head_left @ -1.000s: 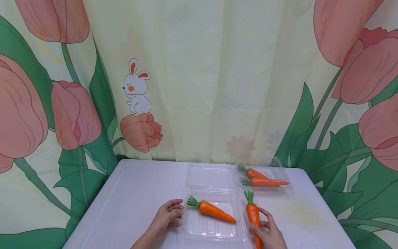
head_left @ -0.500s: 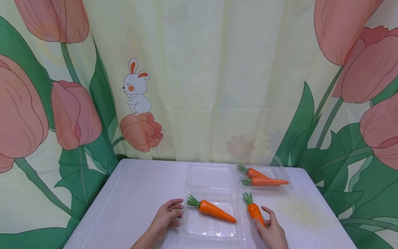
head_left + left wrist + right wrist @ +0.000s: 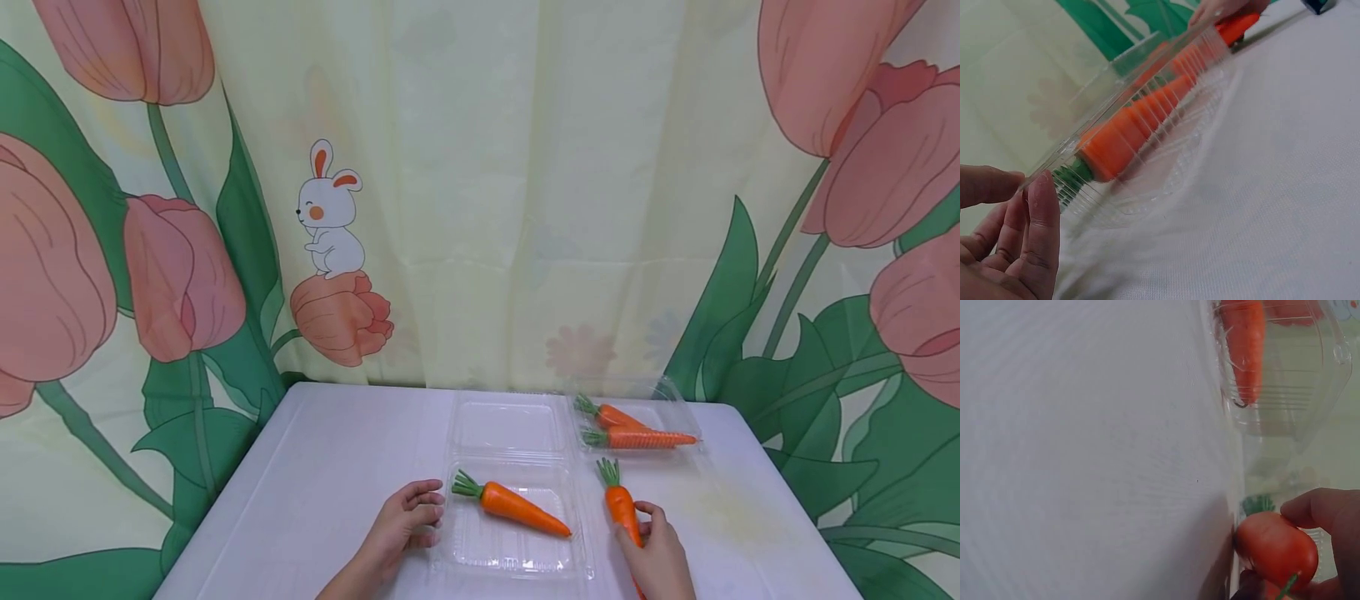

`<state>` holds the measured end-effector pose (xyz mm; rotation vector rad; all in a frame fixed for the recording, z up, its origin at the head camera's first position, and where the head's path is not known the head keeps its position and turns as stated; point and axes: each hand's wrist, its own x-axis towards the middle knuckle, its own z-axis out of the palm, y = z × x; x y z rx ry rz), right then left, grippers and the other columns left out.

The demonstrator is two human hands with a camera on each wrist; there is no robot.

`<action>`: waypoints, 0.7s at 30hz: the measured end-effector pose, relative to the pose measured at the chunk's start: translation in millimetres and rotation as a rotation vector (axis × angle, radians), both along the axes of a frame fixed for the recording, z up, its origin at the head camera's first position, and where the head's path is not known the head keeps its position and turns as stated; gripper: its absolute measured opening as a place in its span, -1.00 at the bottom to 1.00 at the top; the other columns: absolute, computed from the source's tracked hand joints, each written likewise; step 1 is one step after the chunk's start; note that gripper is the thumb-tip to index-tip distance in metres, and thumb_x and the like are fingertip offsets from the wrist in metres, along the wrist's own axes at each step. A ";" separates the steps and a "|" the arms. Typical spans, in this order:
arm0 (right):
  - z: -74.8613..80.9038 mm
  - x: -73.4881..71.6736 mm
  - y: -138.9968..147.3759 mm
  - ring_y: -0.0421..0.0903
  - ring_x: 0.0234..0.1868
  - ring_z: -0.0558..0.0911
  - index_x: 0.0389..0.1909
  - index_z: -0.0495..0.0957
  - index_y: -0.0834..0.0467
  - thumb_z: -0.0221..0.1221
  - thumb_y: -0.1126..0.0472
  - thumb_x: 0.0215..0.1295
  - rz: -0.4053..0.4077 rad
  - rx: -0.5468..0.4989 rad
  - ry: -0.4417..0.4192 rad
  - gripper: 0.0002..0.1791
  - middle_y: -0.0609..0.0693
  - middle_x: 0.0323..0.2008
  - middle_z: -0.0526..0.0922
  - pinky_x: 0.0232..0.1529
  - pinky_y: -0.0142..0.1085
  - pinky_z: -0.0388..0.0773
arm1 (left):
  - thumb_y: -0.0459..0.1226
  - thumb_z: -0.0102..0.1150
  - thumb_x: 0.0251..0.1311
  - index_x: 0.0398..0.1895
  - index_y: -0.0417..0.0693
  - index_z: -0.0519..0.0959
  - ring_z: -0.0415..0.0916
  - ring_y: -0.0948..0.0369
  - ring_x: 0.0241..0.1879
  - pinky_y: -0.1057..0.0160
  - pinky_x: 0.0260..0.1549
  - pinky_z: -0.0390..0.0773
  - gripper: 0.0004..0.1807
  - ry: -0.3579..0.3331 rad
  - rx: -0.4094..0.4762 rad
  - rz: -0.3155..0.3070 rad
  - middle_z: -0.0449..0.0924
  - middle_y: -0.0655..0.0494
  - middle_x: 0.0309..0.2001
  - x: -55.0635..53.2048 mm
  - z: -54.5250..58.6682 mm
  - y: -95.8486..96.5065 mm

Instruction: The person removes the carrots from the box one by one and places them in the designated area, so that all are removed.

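Tulip curtain [image 3: 465, 208], white table [image 3: 322, 450]. My left hand [image 3: 408, 517] pinches a ribbed plastic box [image 3: 506, 557], one tapered carrot [image 3: 521, 507] inside; my right hand [image 3: 662, 554] grips another carrot [image 3: 621, 505]; beyond it, a clear tub [image 3: 673, 408] holds two carrots [image 3: 648, 437].

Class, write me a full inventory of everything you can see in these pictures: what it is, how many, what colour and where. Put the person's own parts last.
Table: one, white, under the boxes
Open box: one, clear, middle of the table, lid laid back
Back box: one, clear, back right
Boxed carrot: one, orange with green top, in the open box
Back carrots: two, orange with green tops, in the back box
Held carrot: one, orange with green top, right of the open box
Curtain: one, pale yellow, behind the table
Tulips: several, pink, printed on the curtain
Rabbit: one, white, printed above a tulip
Dark thing: one, blackish, edge of the left wrist view, unclear
Left hand: one, pinching the open box's edge
Right hand: one, gripping the held carrot
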<state>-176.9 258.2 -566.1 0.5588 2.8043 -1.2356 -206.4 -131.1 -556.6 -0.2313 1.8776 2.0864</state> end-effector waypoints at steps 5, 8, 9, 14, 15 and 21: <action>-0.4 -1.1 -0.3 0.06 -0.24 0.52 0.33 0.24 0.42 0.27 0.03 0.34 0.000 0.003 -0.032 -0.25 0.28 -0.17 0.53 -0.32 -0.28 0.46 | -0.41 0.30 0.22 0.36 -0.26 0.41 0.59 0.20 -0.27 0.30 -0.40 0.72 -0.39 0.003 0.005 -0.003 0.63 0.05 -0.08 0.4 0.2 0.2; 0.9 -2.1 -1.3 0.10 -0.19 0.50 0.39 0.17 0.42 0.25 0.03 0.37 -0.020 -0.016 -0.060 -0.20 0.35 -0.06 0.46 -0.31 -0.25 0.50 | -0.42 0.29 0.21 0.35 -0.27 0.41 0.60 0.20 -0.27 0.30 -0.41 0.71 -0.40 0.007 0.009 -0.004 0.63 0.04 -0.08 0.6 0.9 0.2; 1.5 -2.3 -2.0 0.11 -0.17 0.49 0.41 0.15 0.41 0.25 0.03 0.37 -0.028 -0.022 -0.065 -0.19 0.37 -0.03 0.44 -0.30 -0.25 0.51 | -0.42 0.29 0.22 0.35 -0.27 0.41 0.60 0.20 -0.27 0.30 -0.41 0.71 -0.40 0.007 0.009 -0.004 0.63 0.04 -0.09 0.7 1.3 0.2; 5.6 -2.7 -4.1 0.14 -0.14 0.48 0.44 0.12 0.40 0.23 0.03 0.39 -0.024 -0.019 -0.046 -0.19 0.43 0.05 0.40 -0.28 -0.23 0.52 | -0.41 0.29 0.22 0.35 -0.27 0.41 0.59 0.20 -0.27 0.30 -0.40 0.71 -0.40 0.010 0.011 -0.003 0.63 0.05 -0.10 0.7 2.5 0.3; 6.3 -2.5 -4.1 0.14 -0.13 0.48 0.44 0.13 0.40 0.23 0.03 0.39 -0.019 -0.014 -0.039 -0.19 0.44 0.06 0.39 -0.28 -0.23 0.52 | -0.41 0.29 0.22 0.35 -0.27 0.41 0.59 0.21 -0.27 0.30 -0.40 0.71 -0.40 0.011 0.012 -0.002 0.63 0.06 -0.11 0.9 2.6 0.3; 8.7 -3.2 -3.8 0.14 -0.12 0.49 0.45 0.13 0.38 0.22 0.02 0.41 -0.017 -0.003 -0.026 -0.20 0.45 0.11 0.33 -0.26 -0.23 0.56 | -0.41 0.29 0.21 0.35 -0.29 0.40 0.60 0.20 -0.27 0.30 -0.42 0.71 -0.39 0.011 0.019 -0.005 0.62 0.08 -0.13 2.0 0.9 0.5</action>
